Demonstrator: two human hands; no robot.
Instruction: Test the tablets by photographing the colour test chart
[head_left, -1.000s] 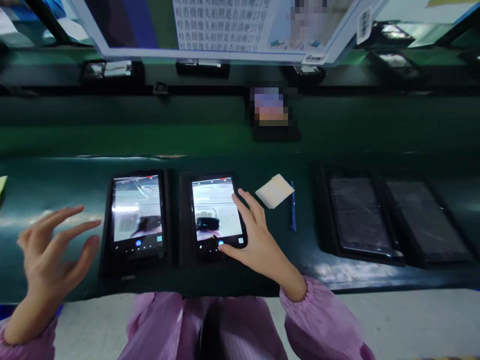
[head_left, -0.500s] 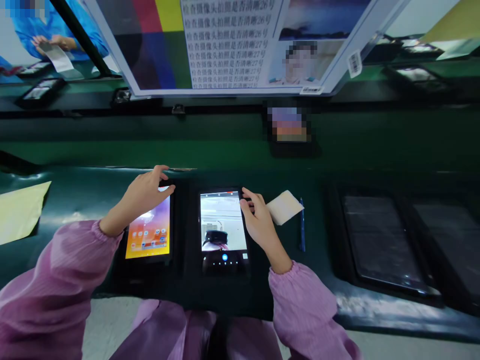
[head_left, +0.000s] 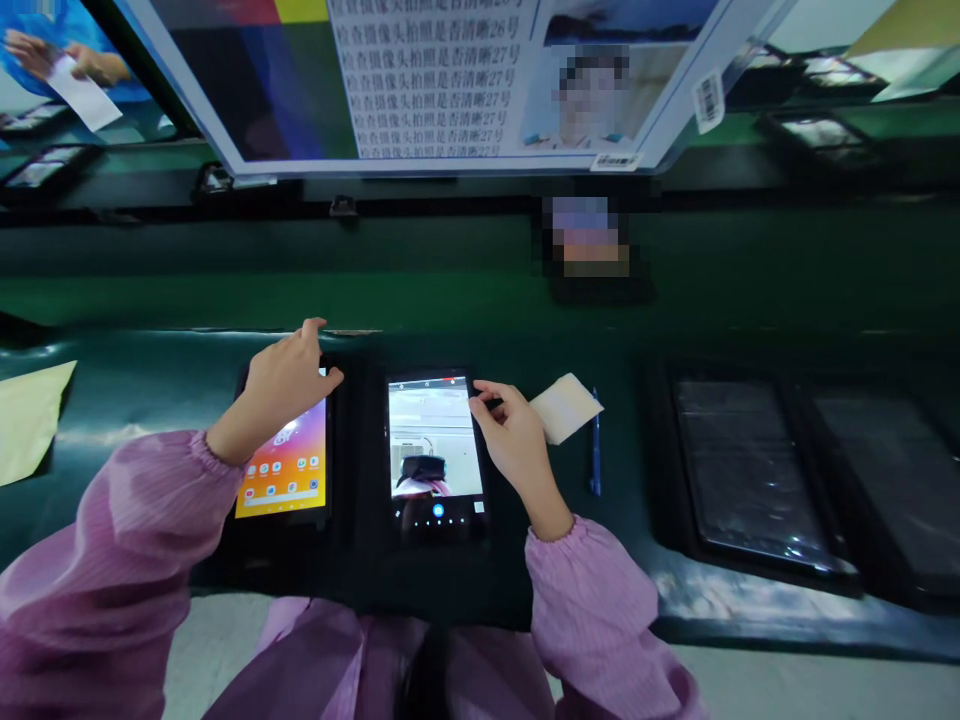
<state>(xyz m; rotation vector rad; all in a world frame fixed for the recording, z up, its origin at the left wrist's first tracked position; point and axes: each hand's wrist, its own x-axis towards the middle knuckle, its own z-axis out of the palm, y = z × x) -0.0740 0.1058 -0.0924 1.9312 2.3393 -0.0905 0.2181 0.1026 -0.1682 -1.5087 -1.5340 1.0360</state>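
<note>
My left hand [head_left: 281,385] is over the upper part of a lit tablet [head_left: 289,470] showing a home screen of app icons. Its thumb and index finger are spread, the thumb by the tablet's right edge, and it grips nothing. Right of it lies a second tablet [head_left: 435,440], its screen in camera view with a ceiling and a dark headset. My right hand [head_left: 514,430] is at that tablet's upper right edge, thumb and index fingertips a little apart; whether they touch the edge I cannot tell. Both tablets lie flat in dark holders.
A pale folded paper [head_left: 566,407] and a blue pen [head_left: 596,445] lie right of my right hand. Farther right are two dark tablets [head_left: 750,470]. A printed chart [head_left: 427,90] stands above the bench [head_left: 420,295]. A co-worker's hands [head_left: 94,65] hold white paper.
The whole view has shifted slightly, so the bench items sit a little more to the left. Both hands stay by the same tablets, whose screens look the same.
</note>
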